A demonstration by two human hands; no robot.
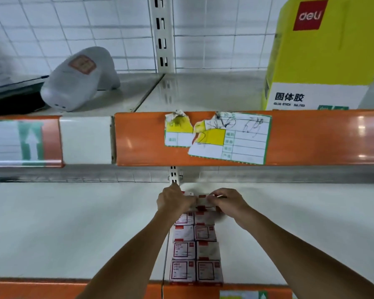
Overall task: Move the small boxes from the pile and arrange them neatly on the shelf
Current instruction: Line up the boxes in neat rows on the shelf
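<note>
Small white boxes with red labels [196, 251] lie in two neat columns on the lower shelf [73, 234], running from its front edge toward the back. At the far end of the columns both hands meet over a small box [203, 201]. My left hand [173, 200] grips its left end with curled fingers. My right hand [229, 201] pinches its right end. The hands hide most of that box and whatever lies behind it.
The upper shelf [203, 91] carries a white handheld scanner [78, 78] at the left and a tall yellow glue stick carton [324, 55] at the right. An orange price rail with torn labels [218, 138] fronts it. A slotted upright [174, 174] stands behind the hands.
</note>
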